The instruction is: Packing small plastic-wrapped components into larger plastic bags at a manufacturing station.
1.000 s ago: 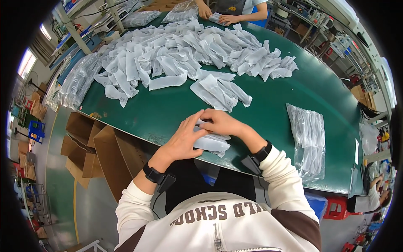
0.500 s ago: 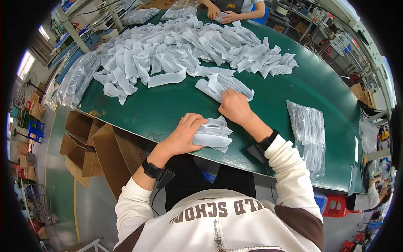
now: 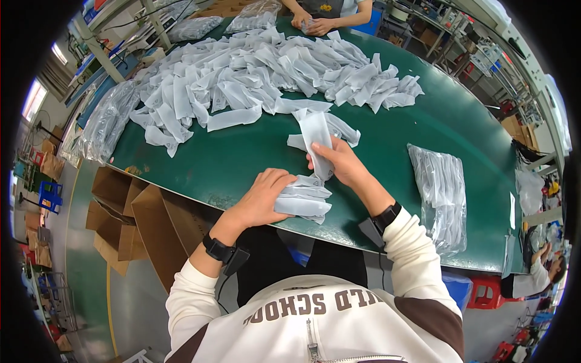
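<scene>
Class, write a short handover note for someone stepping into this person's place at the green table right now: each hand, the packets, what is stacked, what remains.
Left hand: pressing down on the small stack of packets at the table's near edge.
Right hand: gripping one white packet, lifted above the green table.
Done: a few packets stacked.
Left: the big loose pile farther back.
Bagged bundle lies to the right.

On the table, the small stack of packets lies at the near edge under the left hand, and the right hand lifts one packet just behind it. The big heap of packets spreads along the far edge. A filled bag lies toward the right edge, another bag at the left edge, and cardboard boxes sit below the near-left edge.
</scene>
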{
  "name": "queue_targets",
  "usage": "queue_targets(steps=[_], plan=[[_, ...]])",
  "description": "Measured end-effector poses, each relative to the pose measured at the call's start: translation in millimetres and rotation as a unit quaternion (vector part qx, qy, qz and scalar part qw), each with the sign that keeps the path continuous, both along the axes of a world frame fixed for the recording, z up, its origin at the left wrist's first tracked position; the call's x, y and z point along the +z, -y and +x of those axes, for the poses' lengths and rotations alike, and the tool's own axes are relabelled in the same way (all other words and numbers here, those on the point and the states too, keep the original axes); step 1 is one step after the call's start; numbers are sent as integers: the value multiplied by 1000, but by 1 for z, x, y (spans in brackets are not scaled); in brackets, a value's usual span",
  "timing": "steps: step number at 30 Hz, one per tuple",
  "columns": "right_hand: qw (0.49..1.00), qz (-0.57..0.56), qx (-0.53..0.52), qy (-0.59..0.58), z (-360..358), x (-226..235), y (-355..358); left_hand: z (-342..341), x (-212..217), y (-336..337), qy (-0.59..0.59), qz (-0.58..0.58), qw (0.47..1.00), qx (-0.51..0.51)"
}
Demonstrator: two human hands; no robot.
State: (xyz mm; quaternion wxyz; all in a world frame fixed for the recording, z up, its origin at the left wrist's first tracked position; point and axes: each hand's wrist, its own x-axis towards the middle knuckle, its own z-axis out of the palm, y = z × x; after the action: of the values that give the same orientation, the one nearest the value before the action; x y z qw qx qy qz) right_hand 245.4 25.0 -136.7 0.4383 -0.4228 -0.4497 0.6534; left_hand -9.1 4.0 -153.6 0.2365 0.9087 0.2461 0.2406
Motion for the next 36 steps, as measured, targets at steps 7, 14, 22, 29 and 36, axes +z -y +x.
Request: queue_targets(steps=[7, 14, 22, 29, 36], plan=[[991, 114, -68, -7, -12, 51, -13, 3, 2, 6, -4, -18, 1000, 1], [931, 201, -13, 303, -35, 34, -19, 7, -1, 8, 0, -16, 1000, -13], [805, 360, 21, 470, -36, -1, 6, 5, 9, 19, 1, 65, 996, 55], [852, 260, 94, 445, -1, -8, 29, 7, 8, 8, 41, 93, 994, 47], [813, 399, 62, 419, -14, 0, 80, 4, -27, -1, 45, -90, 995, -20]])
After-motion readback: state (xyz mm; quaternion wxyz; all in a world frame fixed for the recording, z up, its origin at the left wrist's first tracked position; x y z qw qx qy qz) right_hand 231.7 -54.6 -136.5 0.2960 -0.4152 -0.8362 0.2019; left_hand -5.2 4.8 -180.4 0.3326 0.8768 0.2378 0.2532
